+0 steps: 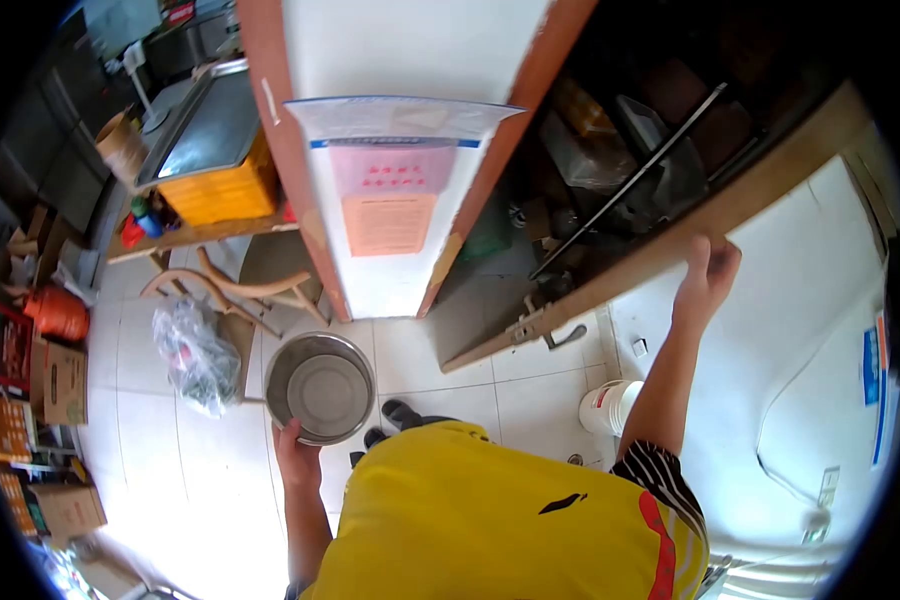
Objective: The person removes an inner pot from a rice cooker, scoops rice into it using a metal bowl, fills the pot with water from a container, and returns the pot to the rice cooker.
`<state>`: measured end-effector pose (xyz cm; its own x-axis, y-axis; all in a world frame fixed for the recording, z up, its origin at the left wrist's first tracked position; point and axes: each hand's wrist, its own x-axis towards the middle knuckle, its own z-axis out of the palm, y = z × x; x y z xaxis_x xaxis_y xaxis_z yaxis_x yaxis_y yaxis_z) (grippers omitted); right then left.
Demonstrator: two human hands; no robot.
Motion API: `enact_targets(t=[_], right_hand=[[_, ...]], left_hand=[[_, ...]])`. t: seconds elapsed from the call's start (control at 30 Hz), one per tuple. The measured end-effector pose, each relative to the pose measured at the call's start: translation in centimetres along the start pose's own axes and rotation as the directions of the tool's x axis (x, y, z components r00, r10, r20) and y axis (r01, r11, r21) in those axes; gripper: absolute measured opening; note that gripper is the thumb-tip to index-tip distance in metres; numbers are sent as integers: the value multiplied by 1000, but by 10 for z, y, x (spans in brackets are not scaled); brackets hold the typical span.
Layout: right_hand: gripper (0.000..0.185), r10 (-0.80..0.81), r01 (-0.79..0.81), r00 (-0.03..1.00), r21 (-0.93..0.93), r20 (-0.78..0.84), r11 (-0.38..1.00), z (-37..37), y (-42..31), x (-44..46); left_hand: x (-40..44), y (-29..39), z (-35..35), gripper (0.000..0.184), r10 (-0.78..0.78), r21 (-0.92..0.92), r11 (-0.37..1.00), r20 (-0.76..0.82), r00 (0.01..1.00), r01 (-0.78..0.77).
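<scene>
My left hand [295,452] is closed on the near rim of a round steel pot [327,388], which looks empty inside and is held over the tiled floor. On the right, my right hand [708,277] touches the edge of a wooden door [660,232] that stands open, its fingers bent at the edge. A metal handle [567,338] sits on the door near its far corner. Beyond the doorway, a dark space holds plastic bags and boxes.
A wall post [390,285] with papers stands ahead. Left of it are a wooden chair [240,288], a plastic bag [195,355] and an orange crate [220,192] on a table. A white bucket [610,407] is beside my right arm; boxes [63,383] line the far left.
</scene>
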<state>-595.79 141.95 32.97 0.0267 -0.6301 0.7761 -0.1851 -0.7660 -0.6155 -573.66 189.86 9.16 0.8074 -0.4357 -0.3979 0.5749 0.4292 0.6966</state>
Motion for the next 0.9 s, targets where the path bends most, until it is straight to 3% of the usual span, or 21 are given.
enact_targets(t=[0.1, 0.2, 0.3, 0.37, 0.43, 0.47, 0.5, 0.53, 0.6, 0.63, 0.73, 0.87, 0.9], right_hand=[[30, 139, -143, 987, 40, 85, 989, 64, -6, 23], [31, 286, -332, 931, 198, 228, 922, 125, 15, 47], [33, 231, -314, 940, 365, 253, 877, 191, 68, 74], [36, 174, -254, 951, 329, 254, 909, 229, 109, 99], [35, 125, -130, 967, 5, 224, 992, 250, 148, 128], [35, 118, -188, 972, 370, 205, 910, 264, 159, 130], [38, 137, -189, 947, 162, 290, 968, 264, 210, 158], [44, 90, -181, 947, 280, 308, 943, 274, 264, 183], [48, -26, 28, 986, -11, 167, 1000, 276, 208, 163], [47, -42, 49, 988, -44, 146, 998, 277, 201, 157], [44, -127, 116, 971, 64, 204, 991, 275, 206, 150], [41, -366, 271, 880, 313, 303, 910, 286, 222, 133], [42, -279, 197, 892, 251, 354, 948, 282, 238, 115]], left_hand=[[-12, 4, -24, 70, 68, -43, 996, -119, 991, -73], [-23, 6, -41, 70, 111, -74, 989, -226, 968, -131], [-37, 7, -59, 63, 160, -71, 978, -344, 925, -195], [-44, 5, -67, 62, 154, -90, 972, -447, 881, -216], [-51, 9, -74, 62, 154, -100, 966, -523, 838, -239], [-53, 6, -84, 62, 141, -112, 963, -568, 811, -246], [-55, 5, -96, 62, 126, -125, 960, -609, 783, -252], [-57, 10, -100, 57, 134, -151, 948, -614, 778, -282], [-53, 25, -105, 52, 142, -181, 932, -613, 777, -314], [-51, 32, -115, 51, 144, -172, 933, -627, 765, -317], [-40, 57, -150, 48, 133, -165, 934, -661, 738, -316], [-22, 105, -220, 47, 140, -163, 932, -659, 739, -323], [-17, 119, -243, 47, 147, -166, 930, -650, 745, -328]])
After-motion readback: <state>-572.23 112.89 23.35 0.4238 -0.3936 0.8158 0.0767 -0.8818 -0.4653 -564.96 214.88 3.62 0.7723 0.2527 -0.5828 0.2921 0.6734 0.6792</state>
